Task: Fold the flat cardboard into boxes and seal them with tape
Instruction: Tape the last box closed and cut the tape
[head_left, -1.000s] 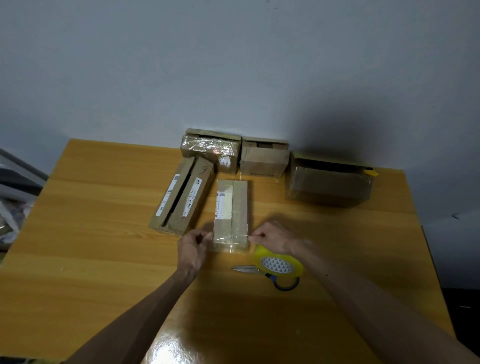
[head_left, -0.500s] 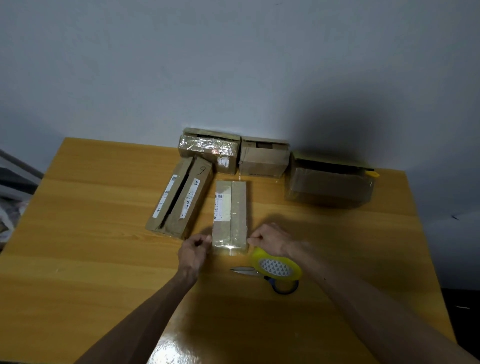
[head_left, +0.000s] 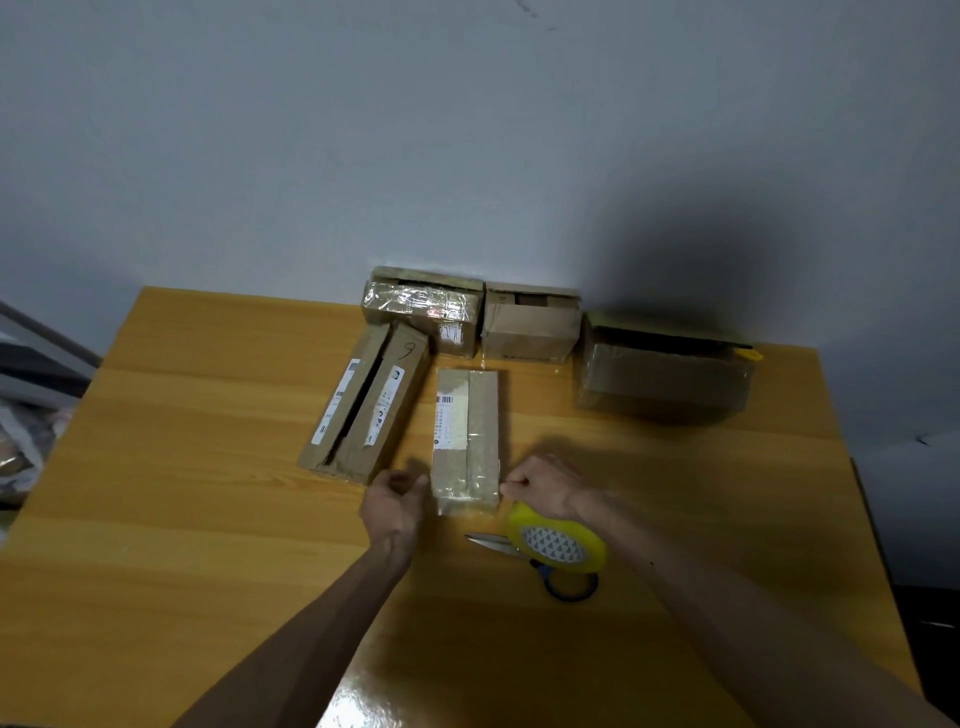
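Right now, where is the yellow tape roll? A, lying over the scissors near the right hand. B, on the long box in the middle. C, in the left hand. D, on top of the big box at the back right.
A: the tape roll lies over the scissors on the table, just below the right hand, blades sticking out to its left.

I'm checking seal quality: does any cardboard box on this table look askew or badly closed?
The long brown cardboard box left of centre lies slanted, with a dark gap along its top seam; its flaps look unsealed.
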